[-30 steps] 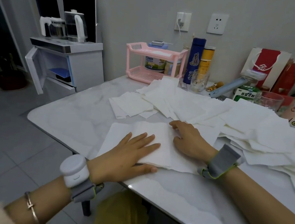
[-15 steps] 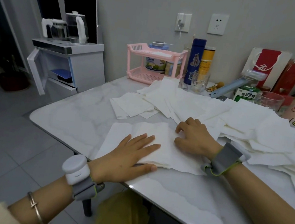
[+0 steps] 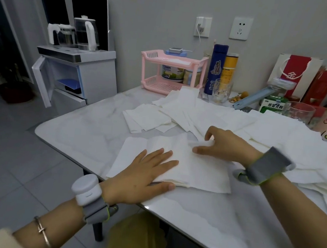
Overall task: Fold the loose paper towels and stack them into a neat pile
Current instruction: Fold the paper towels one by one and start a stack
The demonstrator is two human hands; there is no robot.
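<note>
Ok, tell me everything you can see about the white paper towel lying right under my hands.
The white paper towel is thin, soft-looking, faintly embossed paper, roughly rectangular. It lies near the front edge of the pale marble-look table. Its right part looks doubled over, with layered edges along the near side. The left hand presses it flat with straight, spread fingers. The right hand pinches its far right corner, which is lifted and blurred.

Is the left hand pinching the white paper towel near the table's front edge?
No, the left hand lies flat, its straight fingers pressing down on the white paper towel.
</note>
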